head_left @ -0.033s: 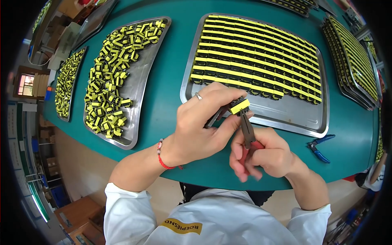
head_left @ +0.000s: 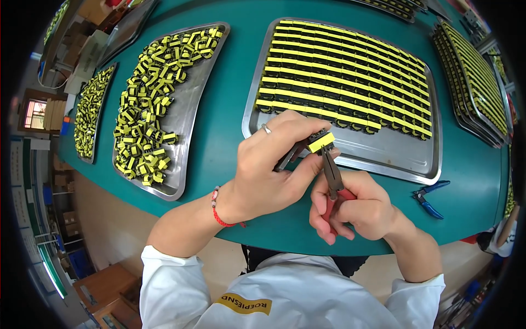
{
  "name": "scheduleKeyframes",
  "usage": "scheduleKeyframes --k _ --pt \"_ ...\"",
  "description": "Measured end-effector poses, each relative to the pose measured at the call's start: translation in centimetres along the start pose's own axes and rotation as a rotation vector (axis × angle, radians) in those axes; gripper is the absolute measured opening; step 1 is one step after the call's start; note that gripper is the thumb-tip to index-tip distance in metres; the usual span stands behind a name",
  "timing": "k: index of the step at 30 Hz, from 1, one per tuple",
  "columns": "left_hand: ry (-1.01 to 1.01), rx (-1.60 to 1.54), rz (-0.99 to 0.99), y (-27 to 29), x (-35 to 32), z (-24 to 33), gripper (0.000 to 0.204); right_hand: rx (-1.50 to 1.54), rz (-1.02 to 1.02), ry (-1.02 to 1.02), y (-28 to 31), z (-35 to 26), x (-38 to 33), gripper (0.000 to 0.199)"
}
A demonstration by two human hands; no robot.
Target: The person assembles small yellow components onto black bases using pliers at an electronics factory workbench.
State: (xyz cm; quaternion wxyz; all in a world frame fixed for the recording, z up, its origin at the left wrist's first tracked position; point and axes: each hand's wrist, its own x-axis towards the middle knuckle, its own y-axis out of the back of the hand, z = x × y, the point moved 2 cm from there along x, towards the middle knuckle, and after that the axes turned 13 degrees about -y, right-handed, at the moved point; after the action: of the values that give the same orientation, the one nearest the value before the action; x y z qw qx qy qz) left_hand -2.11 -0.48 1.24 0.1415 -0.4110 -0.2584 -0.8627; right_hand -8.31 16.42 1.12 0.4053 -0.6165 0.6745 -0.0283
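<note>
My left hand [head_left: 271, 164] is closed around a small black component with a yellow-taped face [head_left: 320, 142], which looks like a little transformer. Another dark part shows below the left index finger, mostly hidden by the hand. My right hand [head_left: 359, 205] grips long-nose pliers [head_left: 333, 174] by their red handles. The tips of the pliers meet the edge of the component beside my left thumb; what they pinch is too small to tell. Just beyond both hands lies a metal tray [head_left: 383, 159] with neat rows of similar yellow-faced components [head_left: 339, 71].
Left of me, a second metal tray [head_left: 186, 118] holds a loose heap of these components [head_left: 145, 120], with another filled tray [head_left: 90, 112] farther left. Blue-handled cutters [head_left: 430, 200] rest on the green table [head_left: 274, 233] at right. Stacked filled trays [head_left: 471, 82] stand at the far right.
The fingers of my right hand have shifted very slightly around the plier handles. The left hand and the component look the same.
</note>
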Motion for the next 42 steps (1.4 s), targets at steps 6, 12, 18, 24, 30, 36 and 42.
scheduleKeyframes --k 6,12,18,24,30,36,42 --pt "0.25 -0.027 -0.019 0.3 -0.4 0.1 0.026 0.007 0.064 0.233 -0.7 -0.5 0.1 0.034" --pt "0.535 -0.264 -0.041 -0.3 -0.7 0.9 0.021 -0.629 0.783 0.801 0.0 0.2 1.0 0.035" --pt "0.48 -0.327 -0.077 -0.7 -0.9 1.0 0.02 -0.892 0.958 0.996 0.3 0.3 1.1 0.047" --pt "0.449 -0.309 -0.084 -1.1 -1.2 0.9 0.02 -0.868 1.001 0.966 0.4 0.6 1.2 0.041" --pt "0.597 -0.446 -0.025 -1.2 -1.0 1.5 0.029 -0.911 1.019 1.122 0.8 0.4 1.6 0.045" --pt "0.827 -1.228 0.494 -1.2 -1.2 -0.3 0.063 -0.62 0.847 0.936 -0.1 1.1 0.4 0.047" --pt "0.563 -1.129 0.192 -1.5 -1.7 -0.1 0.072 -0.568 0.733 0.735 -0.5 1.3 1.8 0.039"
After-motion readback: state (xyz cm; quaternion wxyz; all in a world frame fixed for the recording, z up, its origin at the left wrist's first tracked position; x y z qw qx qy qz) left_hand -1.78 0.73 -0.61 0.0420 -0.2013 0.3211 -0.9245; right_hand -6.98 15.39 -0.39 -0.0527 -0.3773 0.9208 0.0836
